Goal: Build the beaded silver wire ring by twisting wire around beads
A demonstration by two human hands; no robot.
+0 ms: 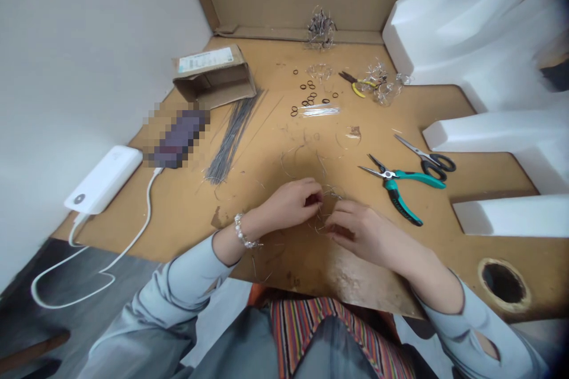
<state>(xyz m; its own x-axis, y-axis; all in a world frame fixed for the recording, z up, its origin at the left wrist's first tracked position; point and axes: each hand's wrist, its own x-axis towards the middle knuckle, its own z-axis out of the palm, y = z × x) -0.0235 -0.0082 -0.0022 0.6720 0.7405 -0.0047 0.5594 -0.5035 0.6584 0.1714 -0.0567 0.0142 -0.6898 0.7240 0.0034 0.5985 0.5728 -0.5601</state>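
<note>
- Head view: my desk (173,225) spreads out ahead, a cardboard box (216,74) at its far left.
- Grey wire bundle (235,139) lies in front of that box.
- Left hand (296,200): fingertips pinched on thin wire (331,191). Right hand (364,231): curled just beside it, its grip I cannot tell.
- Teal pliers (389,176) lie open to my right, untouched.
- Thin wire, looping between my hands: I judge I'm shaping it; the next move calls for a steady pinch and a fine bend.

On the table (438,103), a wire bundle (233,138) lies left of the hands (291,206), pliers (390,175) right, scissors (425,157) behind.
</note>
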